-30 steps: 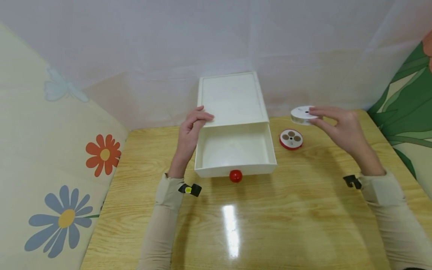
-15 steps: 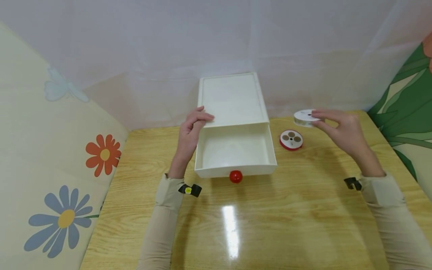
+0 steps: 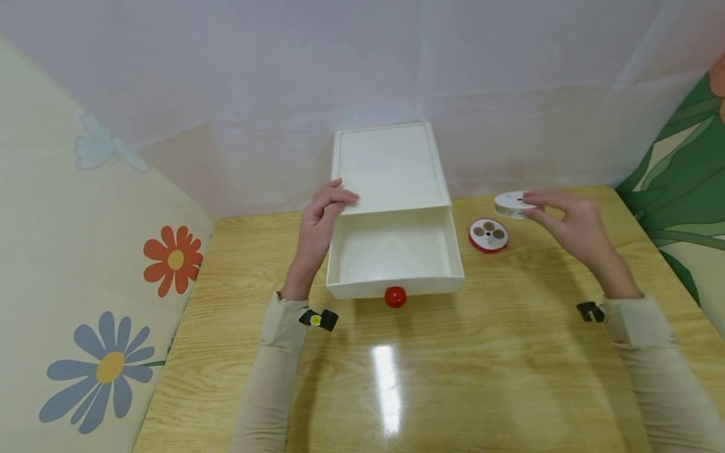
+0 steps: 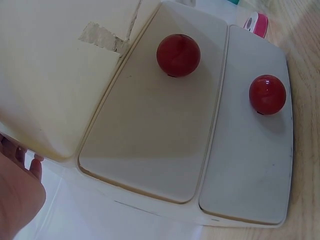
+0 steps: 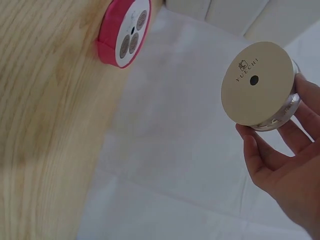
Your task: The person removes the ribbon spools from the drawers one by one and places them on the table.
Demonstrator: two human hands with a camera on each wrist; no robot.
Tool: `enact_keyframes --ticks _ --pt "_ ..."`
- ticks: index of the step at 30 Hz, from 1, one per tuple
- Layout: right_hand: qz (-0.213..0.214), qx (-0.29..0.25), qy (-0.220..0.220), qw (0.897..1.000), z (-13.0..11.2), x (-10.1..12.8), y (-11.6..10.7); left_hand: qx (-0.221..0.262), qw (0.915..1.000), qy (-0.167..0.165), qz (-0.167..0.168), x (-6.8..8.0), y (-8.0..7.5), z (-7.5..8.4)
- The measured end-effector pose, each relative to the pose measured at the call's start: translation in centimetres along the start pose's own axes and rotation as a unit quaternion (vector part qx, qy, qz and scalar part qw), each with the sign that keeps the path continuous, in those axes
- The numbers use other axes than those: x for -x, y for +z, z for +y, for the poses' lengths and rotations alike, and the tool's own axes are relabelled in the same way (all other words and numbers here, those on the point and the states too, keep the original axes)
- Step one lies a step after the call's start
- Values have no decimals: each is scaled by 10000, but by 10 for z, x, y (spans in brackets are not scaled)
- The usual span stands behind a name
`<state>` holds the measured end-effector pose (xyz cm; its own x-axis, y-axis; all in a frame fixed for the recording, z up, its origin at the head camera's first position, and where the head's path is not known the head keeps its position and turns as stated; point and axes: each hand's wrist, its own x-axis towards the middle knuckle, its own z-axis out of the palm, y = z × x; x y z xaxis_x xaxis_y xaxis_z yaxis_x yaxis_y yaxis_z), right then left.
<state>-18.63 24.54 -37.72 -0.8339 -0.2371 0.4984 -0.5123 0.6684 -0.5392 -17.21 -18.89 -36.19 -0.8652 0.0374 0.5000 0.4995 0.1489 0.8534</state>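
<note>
My right hand pinches a white ribbon spool above the table. In the right wrist view, the spool shows a pale printed face with a small centre hole. Beside the cabinet, a red ribbon spool with a white face lies flat on the table. My left hand rests at the left edge of a white drawer cabinet, its fingers over the top. The cabinet's top drawer, with a red round knob, is pulled out and bare inside.
In the left wrist view, two lower drawers with red knobs are pushed in. The cabinet stands on a wood-grain table, against a pale cloth backdrop. Flower-painted panels flank the table.
My right hand has lowered the white ribbon spool toward the table and shifted it slightly right. The left hand, cabinet and red spool have stayed put.
</note>
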Motion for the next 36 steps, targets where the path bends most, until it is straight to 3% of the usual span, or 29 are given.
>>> enact_keyframes --ticks 13,19,30,36 --pt "-329 -131 433 9984 5 6 5 -2 10000 -87 34 1 -1 1" --pt "-364 -158 473 9981 12 9 6 -21 10000 -25 23 1 -1 1" --pt "-443 -91 929 9946 25 13 13 15 10000 -18 35 2 -1 0" --pt "-454 141 838 9954 37 16 17 50 10000 -1 24 1 -1 -1"
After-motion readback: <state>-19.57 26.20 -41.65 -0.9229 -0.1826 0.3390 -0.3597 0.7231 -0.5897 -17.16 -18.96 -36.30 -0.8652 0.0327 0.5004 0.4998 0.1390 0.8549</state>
